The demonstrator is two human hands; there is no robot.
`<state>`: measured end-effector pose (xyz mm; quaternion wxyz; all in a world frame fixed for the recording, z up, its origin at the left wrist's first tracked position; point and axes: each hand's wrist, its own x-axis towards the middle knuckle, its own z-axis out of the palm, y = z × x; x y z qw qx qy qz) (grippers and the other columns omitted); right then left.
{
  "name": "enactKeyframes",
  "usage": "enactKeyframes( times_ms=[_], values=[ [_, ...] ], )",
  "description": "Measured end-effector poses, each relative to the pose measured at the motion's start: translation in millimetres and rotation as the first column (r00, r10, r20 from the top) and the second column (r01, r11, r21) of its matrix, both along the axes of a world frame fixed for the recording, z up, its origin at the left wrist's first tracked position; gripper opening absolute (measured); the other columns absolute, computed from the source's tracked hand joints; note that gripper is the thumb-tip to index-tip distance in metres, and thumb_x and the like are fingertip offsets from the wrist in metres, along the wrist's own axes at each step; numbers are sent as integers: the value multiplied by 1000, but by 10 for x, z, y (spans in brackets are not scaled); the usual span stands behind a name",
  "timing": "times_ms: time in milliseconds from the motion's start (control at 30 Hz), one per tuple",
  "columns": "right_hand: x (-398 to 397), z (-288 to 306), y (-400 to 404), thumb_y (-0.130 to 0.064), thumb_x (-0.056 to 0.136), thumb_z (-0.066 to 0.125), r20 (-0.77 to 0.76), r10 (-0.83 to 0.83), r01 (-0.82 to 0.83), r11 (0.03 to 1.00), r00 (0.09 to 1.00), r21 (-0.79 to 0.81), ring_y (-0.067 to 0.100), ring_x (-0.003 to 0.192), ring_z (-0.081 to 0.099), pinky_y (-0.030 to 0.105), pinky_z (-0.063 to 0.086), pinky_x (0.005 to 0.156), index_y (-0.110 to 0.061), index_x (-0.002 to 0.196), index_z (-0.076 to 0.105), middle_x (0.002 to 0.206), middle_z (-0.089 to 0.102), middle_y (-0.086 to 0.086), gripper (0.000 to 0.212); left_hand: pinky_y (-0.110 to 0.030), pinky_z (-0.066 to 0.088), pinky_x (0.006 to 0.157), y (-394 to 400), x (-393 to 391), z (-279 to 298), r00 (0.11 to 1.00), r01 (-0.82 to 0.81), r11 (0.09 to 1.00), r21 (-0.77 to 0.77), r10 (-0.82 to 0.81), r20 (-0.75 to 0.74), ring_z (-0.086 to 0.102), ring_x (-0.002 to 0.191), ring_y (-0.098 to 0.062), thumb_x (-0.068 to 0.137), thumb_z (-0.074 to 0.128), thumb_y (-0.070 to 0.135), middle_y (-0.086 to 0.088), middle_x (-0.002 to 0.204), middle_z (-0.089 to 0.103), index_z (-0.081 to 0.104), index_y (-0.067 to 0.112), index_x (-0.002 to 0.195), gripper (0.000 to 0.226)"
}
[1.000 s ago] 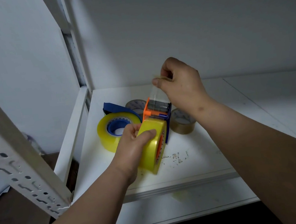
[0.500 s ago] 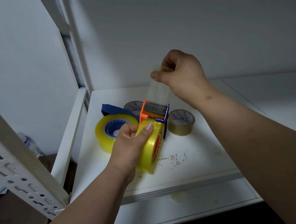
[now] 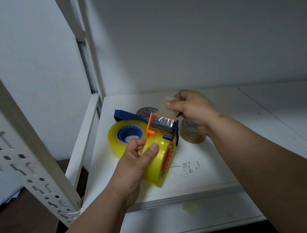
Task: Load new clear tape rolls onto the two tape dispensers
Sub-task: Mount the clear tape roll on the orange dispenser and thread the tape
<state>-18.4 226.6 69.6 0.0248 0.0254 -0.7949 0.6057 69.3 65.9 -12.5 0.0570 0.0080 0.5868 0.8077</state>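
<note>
My left hand grips a yellowish clear tape roll mounted on an orange tape dispenser, held upright just above the white shelf. My right hand pinches the loose end of the clear tape, pulled across the dispenser's roller and blade end. Behind my left hand, a second clear roll sits on a blue dispenser, lying flat on the shelf.
Two smaller tape rolls lie on the shelf: one under my right wrist, one behind the dispensers. A perforated white shelf post stands at the left. Small debris lies near the shelf's front edge.
My right hand has moved down and to the right, drawing the tape end lower over the dispenser's front. The head view has shifted downward. My left hand keeps its grip.
</note>
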Motion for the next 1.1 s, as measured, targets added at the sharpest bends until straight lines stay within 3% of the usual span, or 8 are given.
enactKeyframes(
  times_ms=[200,333,500,600,700,867,1000,1100],
  values=[
    [110,-226,-64,-27,71,78,224,141,-117,986,964,-118,18,65,50,31,39,66,-21,65,54,64,58,1,26,-48,50,95,-47,68,-60,999,25,998,57,-26,25,69,91,-24,80,75,23,-7,101,75,61,18,103,28],
    [174,-280,-103,-20,80,74,274,136,-97,984,952,-149,10,50,49,17,42,46,-19,66,54,49,57,-6,25,-48,49,95,-80,99,-109,999,28,996,85,-31,37,69,94,-25,77,69,23,-9,105,74,61,16,109,34],
    [262,-229,-133,-26,82,73,221,51,-60,998,974,35,8,61,47,10,37,38,-18,91,57,76,55,-3,21,-42,50,93,-89,133,-140,999,22,995,99,-25,30,68,94,-21,77,69,22,-5,102,74,62,19,105,29],
    [266,-224,-110,-20,83,70,-5,-52,51,948,999,315,13,77,52,12,38,52,-21,85,60,95,54,0,10,-36,52,87,-85,153,-140,999,33,994,101,-36,21,70,89,-17,76,69,22,-2,98,75,61,19,103,28],
    [292,-134,-74,-14,89,63,-91,-34,35,999,995,12,14,81,60,20,43,68,-19,78,64,84,65,0,12,-34,51,85,-99,171,-135,999,39,994,105,-41,22,70,89,-15,77,69,22,-2,99,75,62,19,104,28],
    [387,-217,-57,-69,89,30,99,361,-366,930,927,36,11,115,60,35,39,107,-34,103,74,117,70,-4,57,-40,53,90,-68,159,-103,999,-11,993,120,6,46,70,94,-21,80,74,25,-5,102,75,62,19,107,30],
    [457,-243,-21,-89,70,22,151,376,-389,919,914,64,8,125,49,40,24,117,-52,90,70,116,66,-13,65,-41,54,90,-42,153,-77,999,-26,991,129,20,44,72,93,-22,76,68,26,-5,101,76,62,19,108,32],
    [461,-273,80,-92,62,19,227,345,-380,915,911,134,7,133,40,32,16,116,-45,110,63,138,55,-8,80,-42,54,91,-7,144,-51,999,-21,995,97,17,39,71,94,-23,75,69,27,-4,99,76,61,18,111,38]
  ],
)
